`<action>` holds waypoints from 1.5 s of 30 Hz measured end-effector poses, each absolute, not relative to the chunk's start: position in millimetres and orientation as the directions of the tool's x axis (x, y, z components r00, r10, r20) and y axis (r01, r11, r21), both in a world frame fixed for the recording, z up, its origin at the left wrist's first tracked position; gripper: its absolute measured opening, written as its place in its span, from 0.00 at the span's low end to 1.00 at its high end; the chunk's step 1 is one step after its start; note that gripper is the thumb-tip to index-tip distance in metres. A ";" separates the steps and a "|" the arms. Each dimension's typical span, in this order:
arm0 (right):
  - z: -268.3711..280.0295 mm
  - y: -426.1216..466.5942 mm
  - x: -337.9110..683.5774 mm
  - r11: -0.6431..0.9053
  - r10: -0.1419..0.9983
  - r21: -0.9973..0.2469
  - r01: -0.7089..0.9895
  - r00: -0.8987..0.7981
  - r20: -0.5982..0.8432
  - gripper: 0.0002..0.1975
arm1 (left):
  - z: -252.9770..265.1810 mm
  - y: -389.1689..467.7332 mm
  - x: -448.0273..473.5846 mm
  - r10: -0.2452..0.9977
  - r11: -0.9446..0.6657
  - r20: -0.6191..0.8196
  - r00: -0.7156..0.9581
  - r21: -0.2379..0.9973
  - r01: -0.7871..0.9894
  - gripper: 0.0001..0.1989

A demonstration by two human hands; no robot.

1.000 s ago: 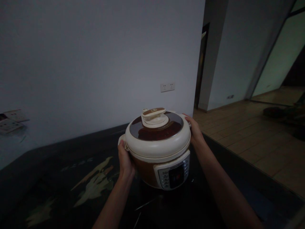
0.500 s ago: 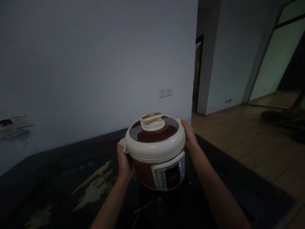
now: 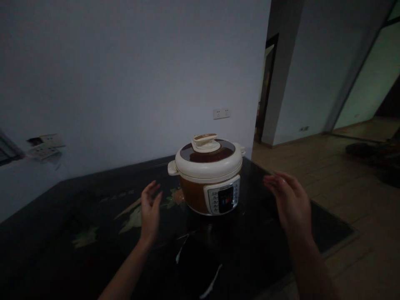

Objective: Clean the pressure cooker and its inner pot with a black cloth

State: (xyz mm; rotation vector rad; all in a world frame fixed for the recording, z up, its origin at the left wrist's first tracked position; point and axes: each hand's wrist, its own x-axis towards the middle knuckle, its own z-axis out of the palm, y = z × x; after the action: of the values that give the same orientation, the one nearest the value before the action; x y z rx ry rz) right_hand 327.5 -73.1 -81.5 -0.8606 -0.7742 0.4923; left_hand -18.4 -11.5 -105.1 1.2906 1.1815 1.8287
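An electric pressure cooker [image 3: 209, 179], cream and brown with a dark lid top and a control panel on its front, stands upright on the dark glossy table [image 3: 103, 258]. To its left and nearer me, my left hand [image 3: 150, 212] is raised, empty, its fingers apart and loosely curved. On the other side my right hand [image 3: 290, 200] hangs off to the right of the cooker. Its fingers bend inward, with nothing seen in them. Neither hand touches the cooker.
Behind the table rises a pale wall with a double socket [image 3: 221, 113]. Papers or plates [image 3: 46, 146] are fixed on the wall at far left. The table has a painted leaf-like pattern [image 3: 131, 218]. Tiled floor [image 3: 325, 175] and a doorway [image 3: 267, 83] lie to the right.
Both hands have let go of the cooker's side handles and drawn apart, back toward me. The cooker now stands farther from me on the table, and the view has shifted slightly.
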 end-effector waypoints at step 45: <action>-196.4 -83.6 311.1 0.098 0.892 -0.795 0.599 0.302 0.337 0.15 | -154.4 -56.5 111.1 0.883 -0.421 0.112 0.456 0.620 0.662 0.09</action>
State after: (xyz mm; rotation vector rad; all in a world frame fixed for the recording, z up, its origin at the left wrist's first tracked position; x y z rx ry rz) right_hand 311.1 -83.6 -196.4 -1.5993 -1.3956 0.3792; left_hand 111.1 -56.5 -154.4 2.2122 1.2879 0.5889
